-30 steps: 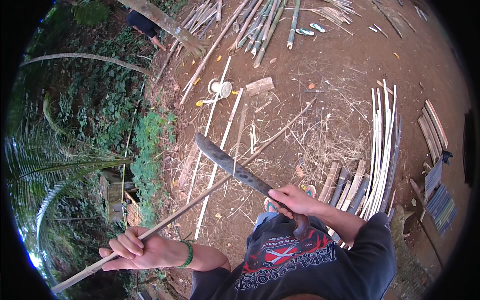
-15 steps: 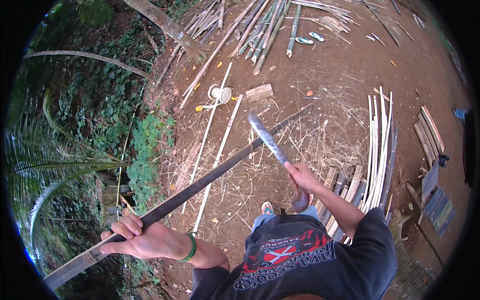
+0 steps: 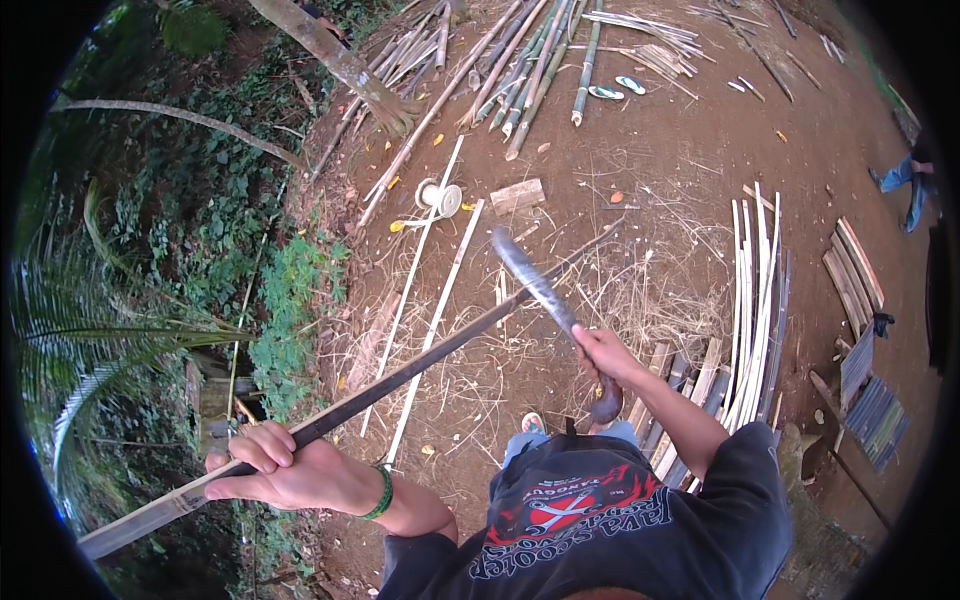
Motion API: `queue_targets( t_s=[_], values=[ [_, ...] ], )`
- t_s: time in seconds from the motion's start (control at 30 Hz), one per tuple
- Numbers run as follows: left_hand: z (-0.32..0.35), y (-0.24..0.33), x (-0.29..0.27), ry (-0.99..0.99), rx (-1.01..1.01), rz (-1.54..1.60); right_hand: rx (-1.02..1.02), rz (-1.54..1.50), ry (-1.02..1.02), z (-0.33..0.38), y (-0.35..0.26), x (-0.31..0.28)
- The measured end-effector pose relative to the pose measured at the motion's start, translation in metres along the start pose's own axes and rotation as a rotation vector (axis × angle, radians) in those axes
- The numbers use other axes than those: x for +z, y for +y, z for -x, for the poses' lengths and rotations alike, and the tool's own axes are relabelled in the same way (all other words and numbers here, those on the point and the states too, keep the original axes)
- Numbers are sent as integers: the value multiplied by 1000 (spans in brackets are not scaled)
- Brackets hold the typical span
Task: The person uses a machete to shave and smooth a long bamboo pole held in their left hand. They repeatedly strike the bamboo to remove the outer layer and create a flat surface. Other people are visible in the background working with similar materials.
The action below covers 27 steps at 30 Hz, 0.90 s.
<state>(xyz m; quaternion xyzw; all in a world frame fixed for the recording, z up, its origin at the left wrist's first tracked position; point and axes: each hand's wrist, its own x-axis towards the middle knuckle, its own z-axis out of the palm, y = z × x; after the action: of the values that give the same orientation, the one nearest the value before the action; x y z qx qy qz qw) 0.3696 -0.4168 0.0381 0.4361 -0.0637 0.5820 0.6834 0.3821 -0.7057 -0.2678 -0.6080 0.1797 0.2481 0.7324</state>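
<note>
My left hand (image 3: 300, 478) is closed around a long dark bamboo slat (image 3: 400, 372) near its lower-left end. The slat slants away to the upper right, its pale cut edge facing up. In my right hand (image 3: 608, 355) is a machete (image 3: 530, 275), gripped by its dark curved handle (image 3: 606, 402). The blade points up and to the left and crosses over the slat's far part. Whether blade and slat touch, I cannot tell.
Pale split strips (image 3: 750, 320) lie to the right, near short boards (image 3: 690, 395). Ahead are a spool (image 3: 448, 200), a wood block (image 3: 517, 196) and bamboo poles (image 3: 550, 75). Shavings litter the soil. Someone in blue trousers (image 3: 914, 195) is at far right. Plants (image 3: 290, 300) border the left.
The slat has rolled slightly in my left hand, showing more of its pale edge. The machete stays nearly in place over it. A person has come into view at far right.
</note>
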Motion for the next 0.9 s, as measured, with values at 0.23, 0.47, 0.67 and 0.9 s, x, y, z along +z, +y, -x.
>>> queue_targets(
  t_s=[0.23,0.47,0.67,0.9],
  values=[
    [0,-1,-2,24,26,-16,-2,29,-49,42,-14,49],
    [-4,-2,-7,86,-25,-57,39,-109,39,12,17,33],
    [-9,-6,-21,140,-31,-88,13,49,-41,70,-6,99],
    [-21,-9,-52,110,-103,-38,46,-87,77,23,24,82]
  ],
)
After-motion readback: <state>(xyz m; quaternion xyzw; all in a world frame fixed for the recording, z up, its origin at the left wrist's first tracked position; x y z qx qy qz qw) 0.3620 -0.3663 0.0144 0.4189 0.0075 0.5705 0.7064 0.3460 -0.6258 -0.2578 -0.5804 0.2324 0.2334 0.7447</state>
